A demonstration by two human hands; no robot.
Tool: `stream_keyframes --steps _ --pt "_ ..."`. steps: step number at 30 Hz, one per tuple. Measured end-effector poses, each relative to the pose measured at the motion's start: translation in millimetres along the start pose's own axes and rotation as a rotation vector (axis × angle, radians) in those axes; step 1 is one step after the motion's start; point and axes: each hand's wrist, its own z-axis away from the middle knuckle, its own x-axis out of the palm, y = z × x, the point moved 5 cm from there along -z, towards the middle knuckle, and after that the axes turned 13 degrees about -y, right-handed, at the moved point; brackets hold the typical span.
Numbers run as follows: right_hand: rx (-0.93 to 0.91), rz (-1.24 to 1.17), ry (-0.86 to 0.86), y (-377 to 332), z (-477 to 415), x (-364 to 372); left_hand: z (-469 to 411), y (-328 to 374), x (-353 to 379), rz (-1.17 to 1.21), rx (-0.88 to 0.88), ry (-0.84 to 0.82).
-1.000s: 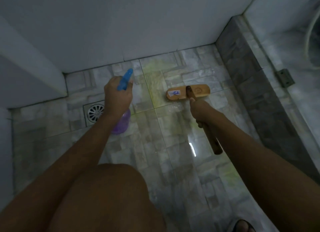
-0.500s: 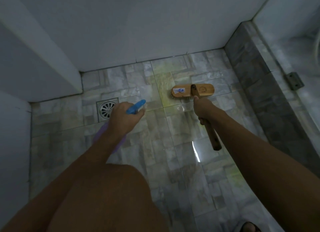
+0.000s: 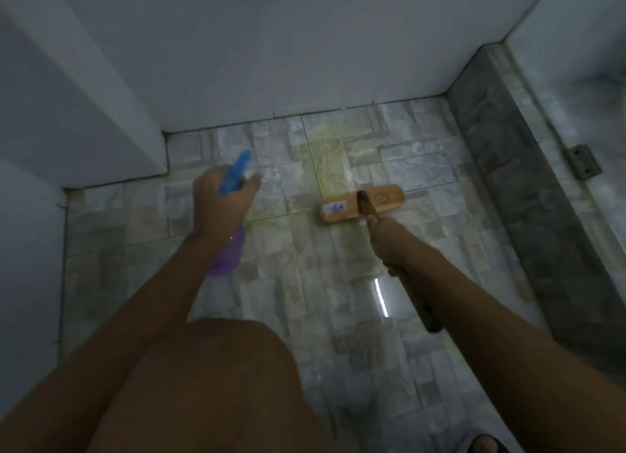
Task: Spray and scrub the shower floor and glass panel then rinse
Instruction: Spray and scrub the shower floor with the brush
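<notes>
Wooden brush head (image 3: 338,211) crosswise, handle (image 3: 429,317) toward near-right

Your spray bottle (image 3: 229,254) is showing a blue nozzle over a see-through purple body. The brush (image 3: 362,203) is glowing orange-tan (white label, purple blot), with its handle running darker brown. The floor (image 3: 288,283) is wearing pale grey-green marbled blocks, yellowing at eleven o'clock of the brush. At three o'clock, the kerb (image 3: 528,195) is reading darker grey.

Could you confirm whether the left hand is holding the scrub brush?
No, the left hand grips the spray bottle; the right hand holds the brush.
</notes>
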Motion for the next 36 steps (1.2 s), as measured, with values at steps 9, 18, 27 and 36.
stream_keyframes --steps 9,18,27,36 --pt "-0.082 0.141 -0.025 -28.6 -23.8 -1.4 5.1 -37.0 -36.4 -0.02 0.062 0.313" --pt "-0.278 -0.051 -0.026 -143.5 -75.3 6.9 -2.7 -28.5 -33.3 -0.009 0.054 0.313" --pt "-0.075 0.134 0.046 -17.1 -29.2 -7.6 -7.8 -43.1 -42.8 0.06 0.007 0.33" --pt "-0.293 0.023 0.029 -152.4 -75.7 8.6 -11.4 -8.3 -4.4 -0.172 0.001 0.156"
